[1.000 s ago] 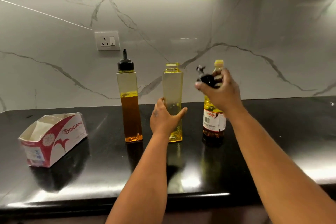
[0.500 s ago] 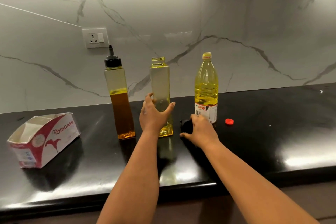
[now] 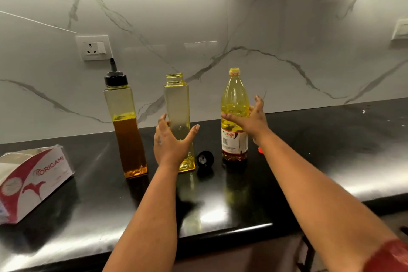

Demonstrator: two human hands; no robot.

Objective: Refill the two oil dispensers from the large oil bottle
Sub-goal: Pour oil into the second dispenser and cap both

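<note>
While 2 dispensers [image 3: 176, 117] stand, 1 oil bottle [image 3: 234, 99] waits.

The white-and-red carton [image 3: 33, 180] lying at the left of the table reads "ORIGAMI" in red capitals beside a red bird emblem. The large oil bottle [image 3: 235, 104] carries a yellow neck band with red letters, "rtune" readable. Its white label shows a barcode and red script too small to read. Embossed lettering runs up the open dispenser [image 3: 177, 104] near its base, illegible.
</note>
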